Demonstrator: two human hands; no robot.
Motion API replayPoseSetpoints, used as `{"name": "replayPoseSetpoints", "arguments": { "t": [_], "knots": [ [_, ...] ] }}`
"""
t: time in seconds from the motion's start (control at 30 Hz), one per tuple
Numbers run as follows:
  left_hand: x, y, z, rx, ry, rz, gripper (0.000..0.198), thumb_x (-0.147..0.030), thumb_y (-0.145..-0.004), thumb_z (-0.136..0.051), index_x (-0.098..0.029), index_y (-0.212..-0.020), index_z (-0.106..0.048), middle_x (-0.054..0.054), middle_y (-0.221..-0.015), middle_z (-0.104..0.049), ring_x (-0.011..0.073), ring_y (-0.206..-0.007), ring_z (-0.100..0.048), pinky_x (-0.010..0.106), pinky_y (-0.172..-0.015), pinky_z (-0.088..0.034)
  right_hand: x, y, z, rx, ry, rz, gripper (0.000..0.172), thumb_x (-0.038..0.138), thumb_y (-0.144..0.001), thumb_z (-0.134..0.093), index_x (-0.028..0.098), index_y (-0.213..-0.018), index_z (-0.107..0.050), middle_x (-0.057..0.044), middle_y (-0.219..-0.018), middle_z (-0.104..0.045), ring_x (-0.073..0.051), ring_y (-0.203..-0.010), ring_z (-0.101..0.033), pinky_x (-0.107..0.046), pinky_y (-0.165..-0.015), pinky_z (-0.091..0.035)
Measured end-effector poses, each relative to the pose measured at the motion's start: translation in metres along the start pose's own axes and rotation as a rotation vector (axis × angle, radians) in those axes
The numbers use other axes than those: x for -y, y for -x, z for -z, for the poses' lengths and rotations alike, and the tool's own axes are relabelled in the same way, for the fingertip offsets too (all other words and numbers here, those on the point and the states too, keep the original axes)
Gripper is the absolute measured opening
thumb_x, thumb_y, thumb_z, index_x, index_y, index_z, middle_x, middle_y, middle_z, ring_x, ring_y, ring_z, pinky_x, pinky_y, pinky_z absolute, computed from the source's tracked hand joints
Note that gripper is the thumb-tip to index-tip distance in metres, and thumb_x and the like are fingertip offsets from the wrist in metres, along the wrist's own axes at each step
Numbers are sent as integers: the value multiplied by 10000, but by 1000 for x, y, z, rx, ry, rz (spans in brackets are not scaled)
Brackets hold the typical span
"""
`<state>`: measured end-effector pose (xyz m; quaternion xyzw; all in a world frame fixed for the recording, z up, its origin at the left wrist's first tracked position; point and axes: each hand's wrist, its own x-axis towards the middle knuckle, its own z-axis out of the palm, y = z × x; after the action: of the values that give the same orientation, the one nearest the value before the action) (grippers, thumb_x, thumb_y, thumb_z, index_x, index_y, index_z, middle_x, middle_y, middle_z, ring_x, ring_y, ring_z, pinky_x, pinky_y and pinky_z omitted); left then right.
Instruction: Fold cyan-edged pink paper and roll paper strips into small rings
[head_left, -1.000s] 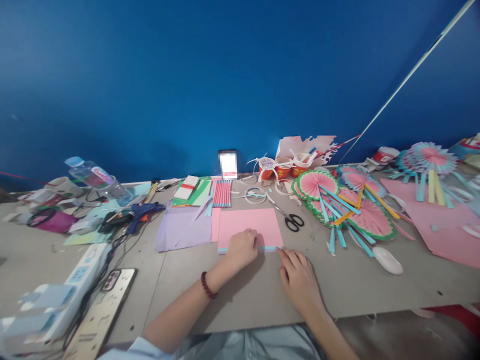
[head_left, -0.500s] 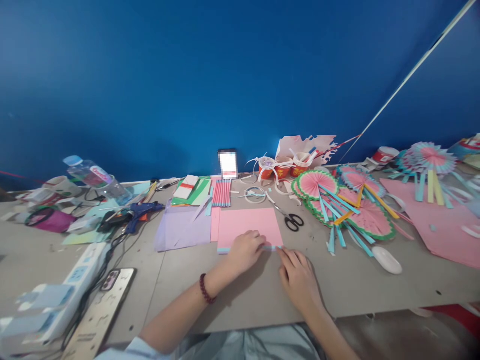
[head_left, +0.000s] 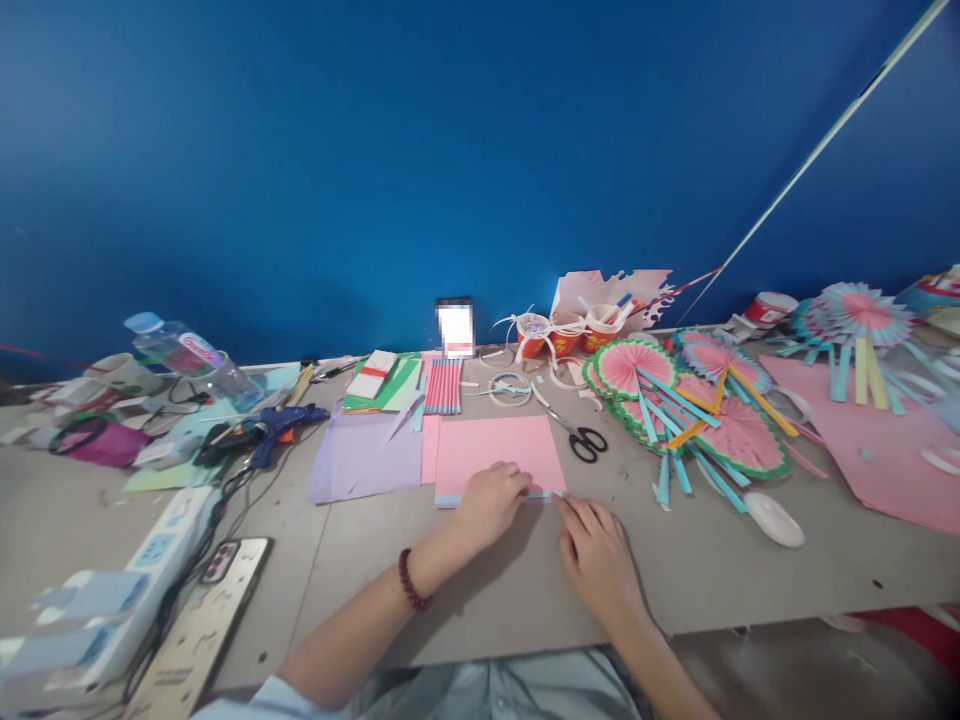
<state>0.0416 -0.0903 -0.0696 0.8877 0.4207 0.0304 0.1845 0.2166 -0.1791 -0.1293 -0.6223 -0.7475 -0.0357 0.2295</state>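
A sheet of pink paper (head_left: pixel 502 440) lies flat on the table in front of me, with a narrow light-blue and lilac strip (head_left: pixel 448 501) along its near edge. My left hand (head_left: pixel 495 500), with a dark bead bracelet (head_left: pixel 413 580) at the wrist, rests on that edge with fingers curled down against the paper. Its fingertips are partly hidden. My right hand (head_left: pixel 596 555) lies at the near right corner, its index finger stretched out and touching the edge. The thumb is off the paper. Scissors with black handles (head_left: pixel 586 443) lie just beyond the right corner.
Lilac paper (head_left: pixel 367 458) and a bundle of pink sticks (head_left: pixel 443 386) lie left of the sheet. Pleated paper fans (head_left: pixel 731 425) and a white oval object (head_left: pixel 775 520) sit right. Farther left are a blue glue gun (head_left: pixel 285 428), a power strip (head_left: pixel 154 560) and a phone (head_left: pixel 202 625).
Almost nothing differs. Both hands stay at the near edge of the pink paper, and the sheet has hardly shifted.
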Motion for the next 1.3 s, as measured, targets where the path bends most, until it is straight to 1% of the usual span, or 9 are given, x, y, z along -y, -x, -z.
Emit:
{"name": "replayPoseSetpoints", "arguments": {
  "t": [0.13, 0.3, 0.43, 0.57, 0.73, 0.87, 0.93, 1.1, 1.3],
  "knots": [
    [-10, 2, -2, -14, -98, -49, 280, -103, -902, -465, -187, -1139, -586, 64, -1011, -626, 212, -971, -565, 326, -829, -472, -1, 0, 0, -4, 2, 15, 412, 96, -851, -416, 197, -1189, -630, -71, -1126, -675, -241, -1009, -559, -375, -888, -462],
    [-20, 5, -21, -89, -200, -150, 292, -74, -902, -439, -122, -1166, -553, 96, -1077, -612, 219, -1022, -551, 344, -902, -479, 2, -2, 3, -10, 1, 8, 392, 96, -858, -426, 170, -1186, -628, -79, -1117, -675, -239, -1009, -556, -368, -893, -454],
    [-26, 11, -41, -141, -306, -117, 326, -46, -902, -393, -86, -1197, -527, 122, -1124, -603, 222, -1047, -555, 355, -921, -482, 4, -2, 4, -10, 2, 2, 391, 86, -856, -417, 166, -1169, -637, -83, -1108, -678, -232, -1006, -558, -364, -892, -450],
    [-31, 19, -52, -158, -362, -102, 381, -41, -888, -389, -69, -1251, -500, 145, -1169, -592, 227, -1078, -559, 353, -938, -472, 2, -2, 1, -3, -15, -7, 396, 101, -859, -410, 169, -1174, -641, -93, -1118, -676, -224, -1011, -562, -375, -896, -454],
    [-37, 26, -56, -183, -329, -102, 436, -153, -884, -425, -47, -1306, -464, 171, -1197, -572, 267, -1141, -514, 393, -979, -441, 0, 0, 1, 24, 9, -26, 424, 123, -872, -403, 185, -1228, -625, -98, -1177, -654, -228, -1062, -548, -383, -920, -453],
    [-39, 27, -57, -204, -269, -85, 491, -206, -875, -444, -62, -1344, -435, 156, -1192, -574, 271, -1121, -510, 403, -984, -436, 2, -2, 7, 59, 79, 23, 507, 123, -856, -433, 279, -1322, -558, -75, -1375, -533, -251, -1181, -493, -422, -956, -439],
    [-39, 27, -58, -209, -269, -90, 489, -220, -879, -442, -61, -1342, -439, 152, -1189, -577, 270, -1110, -514, 405, -983, -438, 4, -4, 10, 76, 107, 23, 510, 131, -855, -448, 294, -1326, -555, -72, -1419, -494, -266, -1220, -467, -443, -965, -433],
    [-38, 27, -62, -224, -293, -84, 510, -211, -873, -440, -44, -1354, -425, 158, -1230, -567, 274, -1138, -508, 407, -990, -437, 8, -6, 15, 78, 151, -14, 458, 158, -868, -466, 307, -1280, -600, -73, -1374, -545, -283, -1209, -481, -460, -943, -435],
    [-40, 28, -58, -186, -291, -61, 503, -172, -838, -433, -48, -1324, -458, 159, -1230, -566, 267, -1166, -498, 395, -1013, -427, 4, -3, 18, 35, 179, -65, 393, 182, -882, -460, 292, -1202, -661, -77, -1329, -583, -287, -1175, -502, -472, -938, -419]
  ]
}}
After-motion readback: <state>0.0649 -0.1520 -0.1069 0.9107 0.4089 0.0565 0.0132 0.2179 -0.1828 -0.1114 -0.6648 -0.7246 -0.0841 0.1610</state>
